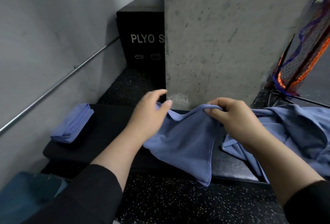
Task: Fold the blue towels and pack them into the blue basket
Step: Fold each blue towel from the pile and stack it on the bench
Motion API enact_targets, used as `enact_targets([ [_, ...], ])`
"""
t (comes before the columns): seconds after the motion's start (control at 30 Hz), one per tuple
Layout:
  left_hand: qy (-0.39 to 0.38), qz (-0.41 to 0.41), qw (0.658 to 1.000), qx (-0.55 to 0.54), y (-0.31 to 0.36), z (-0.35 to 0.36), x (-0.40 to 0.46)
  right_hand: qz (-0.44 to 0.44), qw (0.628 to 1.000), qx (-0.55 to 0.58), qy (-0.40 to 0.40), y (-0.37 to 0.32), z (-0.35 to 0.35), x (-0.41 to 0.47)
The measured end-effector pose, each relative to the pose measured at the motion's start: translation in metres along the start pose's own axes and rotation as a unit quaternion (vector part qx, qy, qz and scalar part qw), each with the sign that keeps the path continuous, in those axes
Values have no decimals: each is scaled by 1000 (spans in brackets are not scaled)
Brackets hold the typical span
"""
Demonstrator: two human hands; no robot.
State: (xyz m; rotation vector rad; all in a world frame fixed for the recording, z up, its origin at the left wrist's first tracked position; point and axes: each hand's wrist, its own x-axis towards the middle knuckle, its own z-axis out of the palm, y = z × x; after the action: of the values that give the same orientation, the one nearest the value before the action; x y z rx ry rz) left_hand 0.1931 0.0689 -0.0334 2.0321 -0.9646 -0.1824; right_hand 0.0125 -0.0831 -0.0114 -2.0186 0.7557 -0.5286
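At the left of the frame, folded towels [72, 123] sit stacked on the tabletop [110, 127]. Both hands, left hand [151, 113] and right hand [234, 116], pinch one towel [185, 145] mid-frame. More unfolded towels [294, 127] wait right; the basket [26, 191], lower left, looks unpacked.

Black padded bench [110, 131], standing on speckled floor [178, 204]. On it: folded towel stack [73, 123] at left; loose towel heap [294, 131] at right.

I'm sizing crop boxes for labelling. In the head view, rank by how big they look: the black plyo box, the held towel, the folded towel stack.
1. Held towel, nearest the camera, which inflates it.
2. Black plyo box, farther back and partly hidden by the concrete pillar, so close to the towel.
3. Folded towel stack, clearly smallest.
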Motion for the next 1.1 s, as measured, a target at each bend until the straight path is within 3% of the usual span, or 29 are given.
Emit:
enact_targets([
  [0.13, -186, 46, 980, -48, 17, 27, -12, -28, 998, 5, -59, -7, 6, -3],
  [0.23, -204, 63, 973, -91, 21, 38, -11, -22, 996, 74, -34, -4, 10, -1],
  [0.37, -123, 41, 977, -168, 27, 39, -5, 5, 987, 162, 7, 1, 18, 0],
  [0.47, -38, 0, 978, -205, 32, 35, -5, 24, 980, 189, -55, 4, 26, -4],
  [0.57, 31, -54, 968, -244, 32, 28, -2, 45, 980, 132, -145, 14, 37, -7],
  [0.67, 89, -76, 960, -255, 29, 19, 1, 64, 976, -10, -209, 23, 45, -8],
  [0.73, 81, -81, 966, -233, 24, 9, 3, 59, 981, -38, -183, 26, 49, -6],
  [0.87, -18, -102, 981, -166, 6, -9, 1, 18, 993, -30, -113, 23, 43, -1],
  [0.97, 47, -112, 985, -123, -12, -19, 2, 9, 978, -39, -203, 26, 29, 0],
  [1.1, 107, -110, 986, -63, -33, -28, 4, 35, 926, -208, -314, 28, 10, 1],
])
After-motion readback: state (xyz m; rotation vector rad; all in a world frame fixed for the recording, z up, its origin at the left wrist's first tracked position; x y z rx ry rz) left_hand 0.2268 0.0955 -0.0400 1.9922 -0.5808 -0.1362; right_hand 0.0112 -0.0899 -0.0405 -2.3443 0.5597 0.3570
